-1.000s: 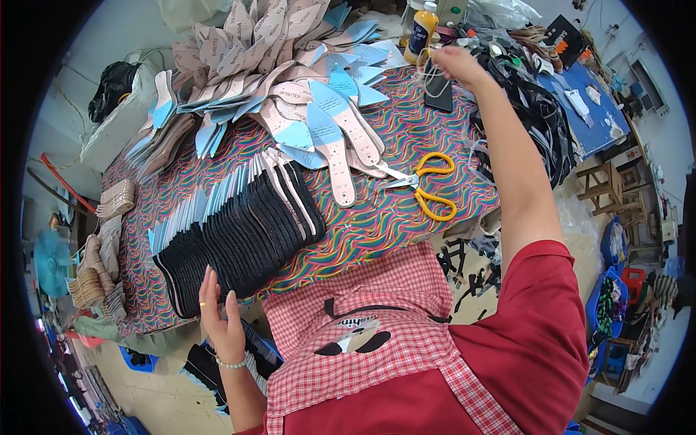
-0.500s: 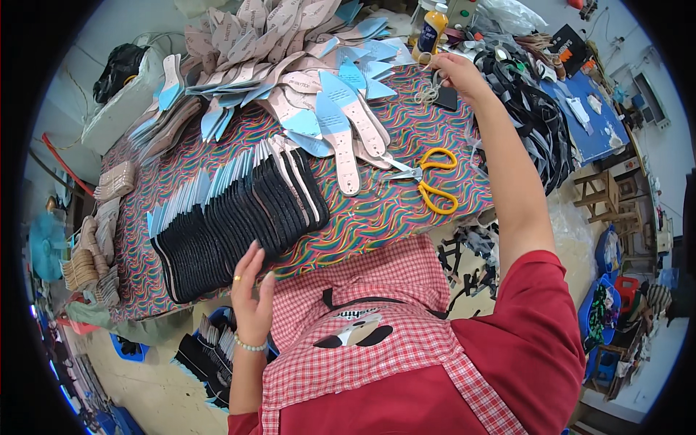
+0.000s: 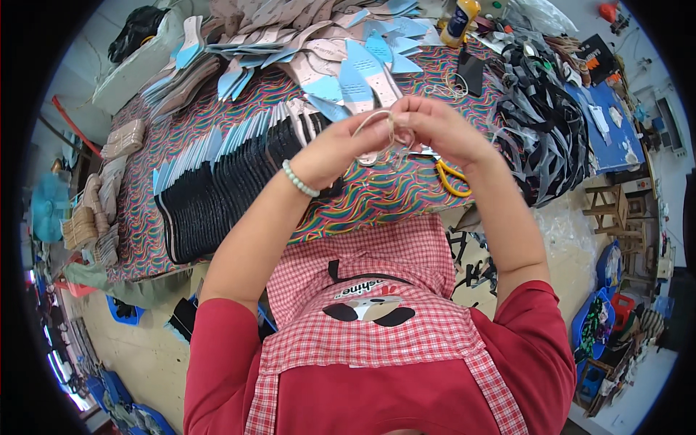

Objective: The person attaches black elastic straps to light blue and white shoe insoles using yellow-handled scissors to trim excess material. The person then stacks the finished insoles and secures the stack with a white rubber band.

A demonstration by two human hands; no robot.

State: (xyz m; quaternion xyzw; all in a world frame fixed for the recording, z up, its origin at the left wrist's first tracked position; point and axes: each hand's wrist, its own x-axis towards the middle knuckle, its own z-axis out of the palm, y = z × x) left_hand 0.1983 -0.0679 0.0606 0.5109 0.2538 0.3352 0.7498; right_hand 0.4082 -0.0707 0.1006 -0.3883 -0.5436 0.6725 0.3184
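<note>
A thin cream string [image 3: 392, 130] runs in a loose loop between my hands, above the table. My left hand [image 3: 337, 148] pinches it, and the fingertips of my right hand [image 3: 446, 132] are closed on it too, close to the left ones. Under my right hand lie scissors with yellow handles [image 3: 452, 181], their blades mostly hidden. Left of my hands, a long row of black strap-like pieces with pale blue tips [image 3: 225, 199] stands packed on edge; my left forearm covers part of it. Just beyond are loose pink and light-blue insoles [image 3: 355, 80].
More insoles [image 3: 290, 32] heap at the patterned table's [image 3: 391, 206] back. Loose string [image 3: 455, 87], a flat black object [image 3: 471, 74] and a yellow bottle [image 3: 460, 23] sit at back right. Black strips [image 3: 544, 130] pile at right; tied beige bundles [image 3: 125, 139] lie at left.
My right hand has come in from the back right with string. My left hand has risen from beside the black row to meet it, and both now grip the string.
</note>
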